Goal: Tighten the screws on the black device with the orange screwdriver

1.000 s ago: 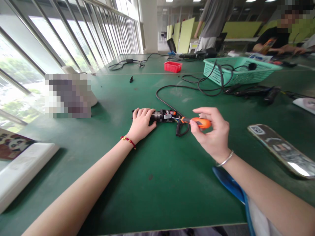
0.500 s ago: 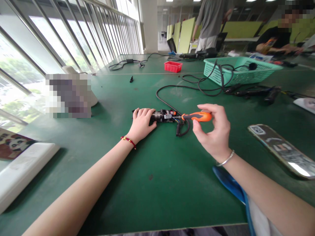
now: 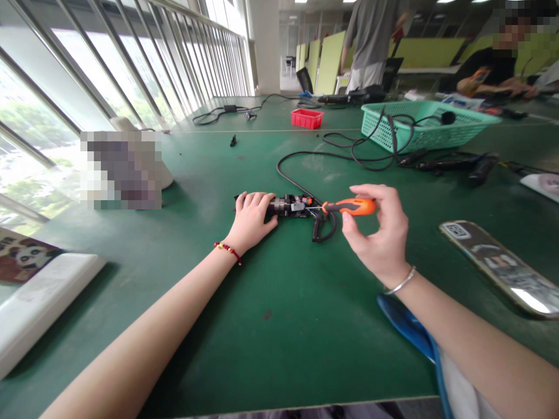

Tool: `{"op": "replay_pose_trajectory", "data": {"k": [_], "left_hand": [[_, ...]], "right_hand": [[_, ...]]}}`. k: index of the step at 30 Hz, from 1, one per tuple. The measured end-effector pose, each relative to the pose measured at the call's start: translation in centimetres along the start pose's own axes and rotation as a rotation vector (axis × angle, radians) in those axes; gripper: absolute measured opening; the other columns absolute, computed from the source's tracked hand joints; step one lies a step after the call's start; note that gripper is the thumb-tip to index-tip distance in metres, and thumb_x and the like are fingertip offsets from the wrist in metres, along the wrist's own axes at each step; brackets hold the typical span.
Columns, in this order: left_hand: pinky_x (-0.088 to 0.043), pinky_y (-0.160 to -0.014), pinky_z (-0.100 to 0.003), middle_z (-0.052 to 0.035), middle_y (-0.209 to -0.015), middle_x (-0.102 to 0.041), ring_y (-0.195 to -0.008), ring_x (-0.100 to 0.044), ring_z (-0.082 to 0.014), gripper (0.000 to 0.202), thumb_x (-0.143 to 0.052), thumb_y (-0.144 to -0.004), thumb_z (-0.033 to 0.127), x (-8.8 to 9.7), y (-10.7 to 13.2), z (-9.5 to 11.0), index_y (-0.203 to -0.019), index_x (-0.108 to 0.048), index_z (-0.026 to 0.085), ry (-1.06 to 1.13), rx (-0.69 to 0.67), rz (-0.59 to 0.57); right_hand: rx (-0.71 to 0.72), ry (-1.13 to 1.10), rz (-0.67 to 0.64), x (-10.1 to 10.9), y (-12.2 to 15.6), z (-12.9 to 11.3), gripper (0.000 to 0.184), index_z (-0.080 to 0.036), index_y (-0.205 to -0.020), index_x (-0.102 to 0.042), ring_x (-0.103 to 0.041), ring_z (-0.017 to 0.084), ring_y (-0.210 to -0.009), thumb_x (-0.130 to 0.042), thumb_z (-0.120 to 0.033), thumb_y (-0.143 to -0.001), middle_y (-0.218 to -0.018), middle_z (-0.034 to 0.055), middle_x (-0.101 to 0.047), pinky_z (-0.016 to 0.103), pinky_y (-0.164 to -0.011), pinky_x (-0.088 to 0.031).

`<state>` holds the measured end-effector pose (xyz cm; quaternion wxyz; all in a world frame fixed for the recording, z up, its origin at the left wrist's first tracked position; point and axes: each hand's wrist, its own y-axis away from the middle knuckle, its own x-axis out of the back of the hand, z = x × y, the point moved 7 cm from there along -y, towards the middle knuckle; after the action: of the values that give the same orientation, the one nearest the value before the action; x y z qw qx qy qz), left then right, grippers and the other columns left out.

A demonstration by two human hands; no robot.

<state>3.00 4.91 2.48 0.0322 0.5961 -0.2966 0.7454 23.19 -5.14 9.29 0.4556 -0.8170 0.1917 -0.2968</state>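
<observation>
Left hand [image 3: 252,220] is clamping down on a black device [image 3: 279,206] lying mid-frame on the green table [image 3: 271,361]. Just right of it, the right hand [image 3: 384,233] is curling around an orange screwdriver [image 3: 353,206], thumb and index standing apart across the handle; can't tell how firmly they're holding it. Its shaft is pointing into the device's right end, where wires [image 3: 314,213] are showing. Looks mid-job to me: that end's already lying open, and the driver work is seemingly waiting to be finished, tip too tiny to read. Black cord [image 3: 301,152] is curving toward the mint basket [image 3: 454,137], upper right.
</observation>
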Motion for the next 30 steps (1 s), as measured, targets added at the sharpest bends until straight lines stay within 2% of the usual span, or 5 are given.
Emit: {"op": "replay_pose_trajectory", "data": {"k": [5,11,17,24,30], "left_hand": [[-0.020,-0.113,-0.048,-0.0094,-0.122,-0.057,-0.120,-0.046,-0.0265,0.042,-0.047,-0.085,0.031,-0.02,0.02,-0.03,-0.124,-0.050,0.017,0.002,-0.002,-0.003],[-0.020,-0.113,-0.047,-0.0092,-0.123,-0.056,-0.120,-0.046,-0.0265,0.041,-0.046,-0.085,0.032,0.00,0.03,-0.02,-0.124,-0.050,0.019,0.008,0.001,-0.003],[-0.020,-0.113,-0.048,-0.0089,-0.123,-0.057,-0.120,-0.045,-0.0265,0.041,-0.047,-0.085,0.031,0.07,0.04,0.03,-0.123,-0.049,0.019,0.008,0.003,-0.008],[-0.020,-0.113,-0.047,-0.0090,-0.123,-0.056,-0.120,-0.046,-0.0263,0.041,-0.046,-0.085,0.032,0.01,0.04,0.00,-0.124,-0.049,0.018,0.004,0.003,-0.010],[-0.020,-0.113,-0.047,-0.0092,-0.122,-0.057,-0.120,-0.046,-0.0264,0.041,-0.046,-0.085,0.031,0.03,0.01,-0.01,-0.124,-0.049,0.019,0.014,0.008,-0.008]], "right_hand": [[-0.093,0.082,-0.070,-0.43,0.14,0.37,0.005,-0.023,-0.079,-0.061,-0.059,0.015,-0.062,-0.062,-0.028,-0.077,-0.065,-0.0017,-0.063,0.028,-0.062,-0.050],[-0.034,0.010,0.021,0.15,0.03,0.37,0.034,-0.021,-0.106,-0.057,-0.063,0.020,-0.085,-0.062,-0.020,-0.073,-0.100,0.0065,-0.065,0.034,-0.076,-0.053],[-0.123,0.084,-0.066,-0.34,0.16,0.65,0.006,-0.023,-0.081,-0.061,-0.060,0.017,-0.067,-0.062,-0.028,-0.077,-0.068,-0.0006,-0.064,0.030,-0.064,-0.051],[-0.009,-0.001,0.020,0.16,-0.09,0.18,0.033,-0.020,-0.106,-0.057,-0.063,0.020,-0.088,-0.062,-0.019,-0.073,-0.100,0.0069,-0.064,0.034,-0.077,-0.052],[-0.128,0.071,-0.080,-0.44,0.14,0.62,0.005,-0.023,-0.079,-0.061,-0.060,0.016,-0.064,-0.062,-0.027,-0.077,-0.066,-0.0013,-0.064,0.029,-0.062,-0.050]]}}
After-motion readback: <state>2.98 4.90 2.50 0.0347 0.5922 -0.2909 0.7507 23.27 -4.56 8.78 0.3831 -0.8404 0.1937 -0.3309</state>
